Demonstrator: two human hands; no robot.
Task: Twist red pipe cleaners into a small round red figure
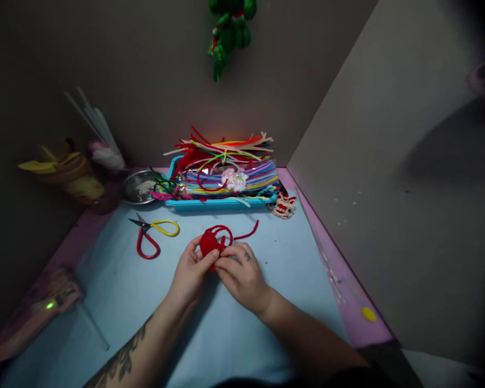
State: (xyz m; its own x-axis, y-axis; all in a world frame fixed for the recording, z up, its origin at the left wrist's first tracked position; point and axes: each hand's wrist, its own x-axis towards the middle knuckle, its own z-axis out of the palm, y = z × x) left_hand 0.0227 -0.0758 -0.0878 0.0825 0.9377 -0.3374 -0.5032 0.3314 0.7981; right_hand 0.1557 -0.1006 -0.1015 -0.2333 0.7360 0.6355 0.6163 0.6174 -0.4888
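Between my two hands, over the middle of the blue cloth, is a red fuzzy piece [208, 243] that looks coiled from pipe cleaner into a rounded shape. My left hand [194, 264] grips it from the left, thumb across its front. My right hand [239, 272] pinches a red pipe cleaner [223, 229] that loops up from the piece on its right side; the fingertips hide the exact pinch point. A loose red pipe cleaner end [248, 233] stretches off to the right behind my right hand. Scissors [146, 231] with one red and one yellow handle lie partly open to the left.
A blue tray [226, 204] heaped with colourful pipe cleaners stands at the back, beside a metal bowl [139, 187] of small white bits. A glue gun [60, 302] with a green light lies at left. A green figure [230, 35] hangs above; walls rise behind and right.
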